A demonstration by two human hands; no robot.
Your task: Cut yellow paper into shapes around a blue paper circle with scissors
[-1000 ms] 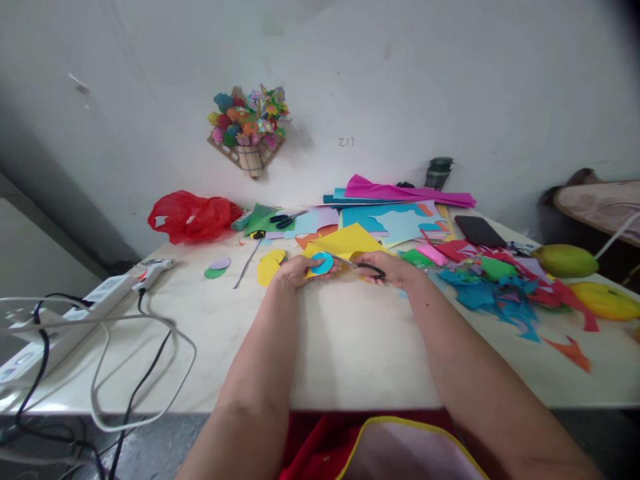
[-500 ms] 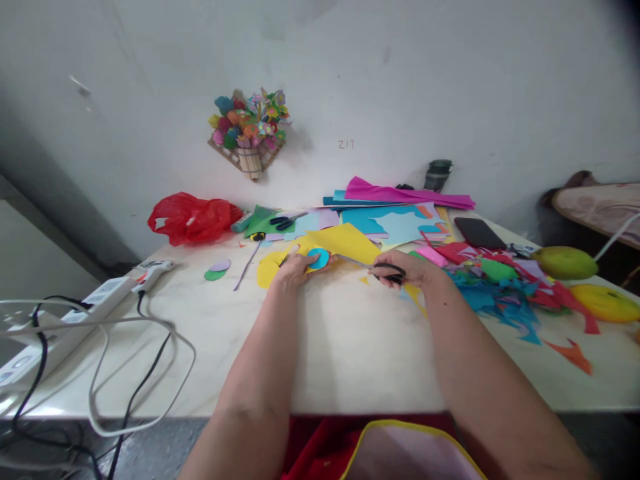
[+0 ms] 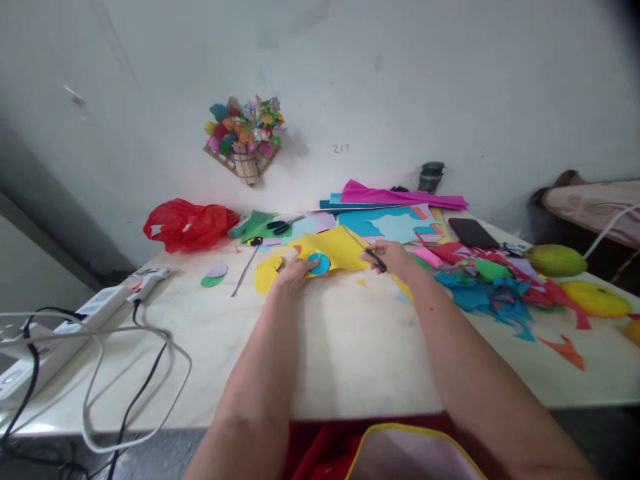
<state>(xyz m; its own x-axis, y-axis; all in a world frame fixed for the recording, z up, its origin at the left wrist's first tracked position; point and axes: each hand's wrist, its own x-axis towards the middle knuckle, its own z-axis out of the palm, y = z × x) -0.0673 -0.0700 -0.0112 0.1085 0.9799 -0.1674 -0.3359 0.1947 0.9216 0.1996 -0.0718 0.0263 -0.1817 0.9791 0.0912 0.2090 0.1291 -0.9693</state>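
Note:
A yellow paper sheet [image 3: 336, 245] is pinched in my left hand [image 3: 294, 269], which also presses a blue paper circle [image 3: 319, 264] against it with the thumb. My right hand [image 3: 388, 259] is closed round the dark handles of a pair of scissors [image 3: 376, 259]. The blades point up and to the left, over the right part of the yellow sheet. A small yellow scrap [image 3: 362, 283] lies below the scissors. Left of my left hand are a green paper circle [image 3: 212, 282] and a lilac one [image 3: 217, 271], partly overlapping.
Colourful paper scraps [image 3: 493, 287] pile up at the right, beside a dark phone [image 3: 473, 233] and a green mango-like fruit [image 3: 556, 260]. Paper sheets [image 3: 395, 223] and a second pair of scissors [image 3: 281, 227] lie behind. At left are a red plastic bag [image 3: 187, 225] and a power strip [image 3: 100, 303].
The scissors have swung from pointing left at the sheet's lower edge to pointing up-left across it. My right hand has shifted slightly left and up. My left hand keeps its hold.

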